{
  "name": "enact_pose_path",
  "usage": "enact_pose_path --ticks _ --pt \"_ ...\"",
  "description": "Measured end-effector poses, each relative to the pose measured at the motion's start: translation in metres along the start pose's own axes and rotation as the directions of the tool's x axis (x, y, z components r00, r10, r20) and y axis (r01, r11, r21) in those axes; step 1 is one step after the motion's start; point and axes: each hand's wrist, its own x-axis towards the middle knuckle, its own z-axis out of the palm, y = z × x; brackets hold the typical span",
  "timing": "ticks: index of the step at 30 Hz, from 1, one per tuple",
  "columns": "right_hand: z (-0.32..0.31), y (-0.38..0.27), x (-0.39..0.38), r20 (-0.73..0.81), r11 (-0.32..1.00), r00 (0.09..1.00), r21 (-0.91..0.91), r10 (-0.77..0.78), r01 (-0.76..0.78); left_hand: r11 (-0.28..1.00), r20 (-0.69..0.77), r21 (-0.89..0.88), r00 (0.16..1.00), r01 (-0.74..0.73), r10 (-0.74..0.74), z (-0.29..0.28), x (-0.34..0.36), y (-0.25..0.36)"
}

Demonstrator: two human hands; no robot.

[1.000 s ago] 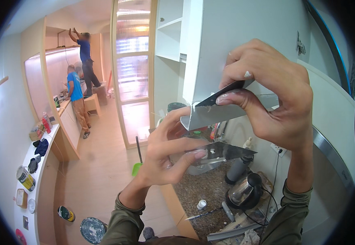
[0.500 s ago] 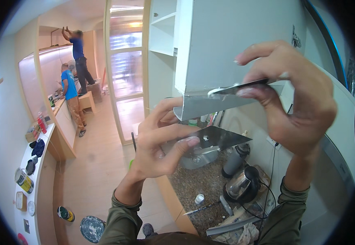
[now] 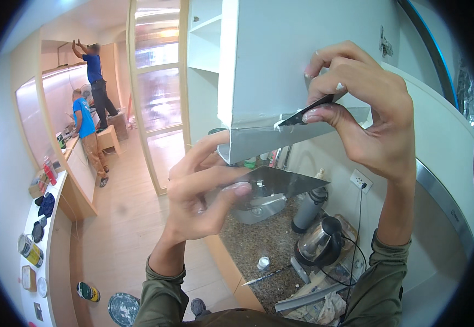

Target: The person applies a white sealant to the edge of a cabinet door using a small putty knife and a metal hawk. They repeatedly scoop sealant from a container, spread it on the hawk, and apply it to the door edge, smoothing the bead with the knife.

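Note:
In my right hand, a thin dark putty blade is pinched between thumb and fingers. White paste sits on its tip, which touches the lower edge of a pale grey wall cabinet. My left hand grips a dark flat plate by one side, thumb on top, with small dabs of white paste on it. This plate is held below the cabinet's grey bottom lip. The upper fingers of my left hand are at the lip's near corner, partly hidden behind it.
Below lies a speckled countertop with a kettle, a grey bottle, a small white pot and crumpled scraps. Tins line a white ledge at left. Two people work beyond a glazed door.
The cabinet and surroundings have shifted slightly left in view. My right hand has turned, so its blade slants more steeply against the cabinet edge. My left hand still holds the plate.

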Motion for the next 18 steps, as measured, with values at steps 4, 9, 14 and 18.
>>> enact_pose_path --ticks 4,9,14,18 --pt "0.001 0.005 0.0 -0.009 1.0 1.0 -0.012 -0.005 0.005 1.0 0.0 -0.002 1.0 -0.006 0.006 0.002 0.0 0.0" --pt "-0.001 0.001 0.01 0.024 0.997 0.999 -0.073 -0.038 0.039 1.0 -0.019 -0.02 1.0 -0.014 0.014 0.004 -0.003 -0.005" --pt "-0.011 0.007 0.011 -0.105 0.991 0.991 -0.114 -0.082 0.07 0.996 -0.014 0.007 0.996 0.09 -0.09 -0.002 -0.005 -0.007" --pt "-0.034 -0.001 0.007 -0.019 0.986 0.998 -0.155 -0.06 0.056 0.987 -0.045 -0.043 0.987 0.153 -0.155 -0.003 -0.006 -0.008"
